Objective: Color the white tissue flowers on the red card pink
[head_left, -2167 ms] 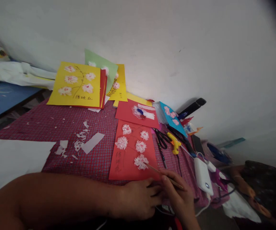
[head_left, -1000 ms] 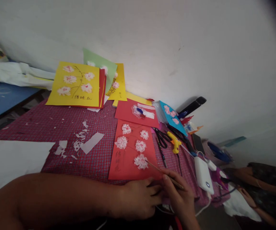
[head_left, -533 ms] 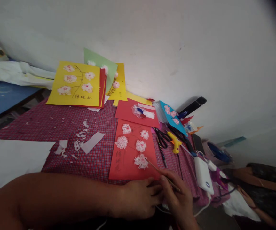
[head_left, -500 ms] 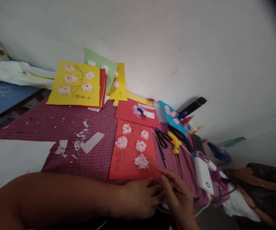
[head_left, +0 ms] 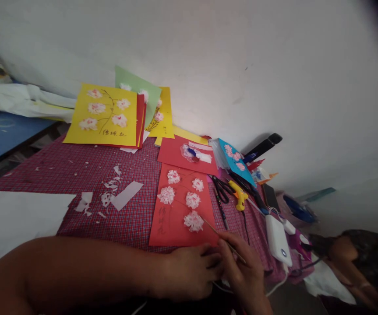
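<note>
A thin paintbrush (head_left: 210,225) is pinched in my right hand (head_left: 243,271), its tip at the right edge of the lowest white-and-pink paper flower (head_left: 193,221). That flower is one of several on a red sheet (head_left: 178,234) with faint stems and handwriting. My left hand (head_left: 189,272) lies in front of the sheet's near edge, fingers curled against my right hand; what they hold, if anything, is hidden. Another red sheet (head_left: 172,151) overlaps the top, bearing a small clear dish (head_left: 186,152) with blue and red colour and white paper strips.
Yellow glue gun (head_left: 240,195), black scissors (head_left: 221,188) and a dark pen (head_left: 222,212) lie to the right, near a white power bank (head_left: 277,240). Paper scraps (head_left: 108,197) lie left. A yellow flower card (head_left: 103,118) stands behind. Another person's arm (head_left: 353,271) is at far right.
The other person's arm at the far right has shifted. My hands and the brush have barely moved, with the tip still at the lowest flower.
</note>
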### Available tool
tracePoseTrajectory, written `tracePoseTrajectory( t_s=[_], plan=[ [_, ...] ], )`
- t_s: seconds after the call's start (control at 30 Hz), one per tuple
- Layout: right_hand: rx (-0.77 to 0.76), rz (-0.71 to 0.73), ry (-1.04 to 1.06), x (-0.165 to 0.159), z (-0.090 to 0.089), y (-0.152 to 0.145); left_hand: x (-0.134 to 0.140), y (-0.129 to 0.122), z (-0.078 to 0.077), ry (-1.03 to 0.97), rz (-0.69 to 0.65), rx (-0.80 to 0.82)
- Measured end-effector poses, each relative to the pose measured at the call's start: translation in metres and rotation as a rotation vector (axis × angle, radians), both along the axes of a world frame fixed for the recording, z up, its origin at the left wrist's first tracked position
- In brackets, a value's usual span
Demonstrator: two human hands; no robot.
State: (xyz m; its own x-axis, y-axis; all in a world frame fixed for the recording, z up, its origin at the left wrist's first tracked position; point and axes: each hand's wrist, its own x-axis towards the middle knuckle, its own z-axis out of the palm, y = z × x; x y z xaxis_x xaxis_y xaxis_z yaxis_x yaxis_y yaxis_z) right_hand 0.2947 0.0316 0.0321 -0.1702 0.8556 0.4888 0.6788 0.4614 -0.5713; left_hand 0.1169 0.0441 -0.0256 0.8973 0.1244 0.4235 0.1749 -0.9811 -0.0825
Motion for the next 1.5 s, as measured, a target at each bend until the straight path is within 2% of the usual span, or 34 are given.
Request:
tracePoseTrajectory(
  t_s=[0.3,0.57,0.77,1.03,1.3,1.5],
  plan=[
    [-0.041,-0.005,0.008,0.0,0.001,0.0,-0.002,0.0,0.004,0.013,-0.004,0.008],
    [-0.033,-0.014,0.001,-0.001,-0.007,-0.005,-0.001,0.001,0.004,0.001,-0.014,0.0],
    [-0.045,0.069,-0.02,-0.005,-0.003,-0.004,0.003,-0.001,-0.005,0.001,-0.015,-0.021],
    [-0.084,0.114,-0.022,0.0,-0.002,-0.009,0.001,0.0,-0.002,-0.02,-0.022,-0.007],
    [-0.108,0.076,-0.003,0.005,0.001,-0.011,0.0,0.001,0.003,0.003,-0.013,0.002],
    [-0.07,0.004,0.026,0.011,0.005,-0.01,-0.001,0.001,0.002,-0.029,0.007,-0.008]
  ],
)
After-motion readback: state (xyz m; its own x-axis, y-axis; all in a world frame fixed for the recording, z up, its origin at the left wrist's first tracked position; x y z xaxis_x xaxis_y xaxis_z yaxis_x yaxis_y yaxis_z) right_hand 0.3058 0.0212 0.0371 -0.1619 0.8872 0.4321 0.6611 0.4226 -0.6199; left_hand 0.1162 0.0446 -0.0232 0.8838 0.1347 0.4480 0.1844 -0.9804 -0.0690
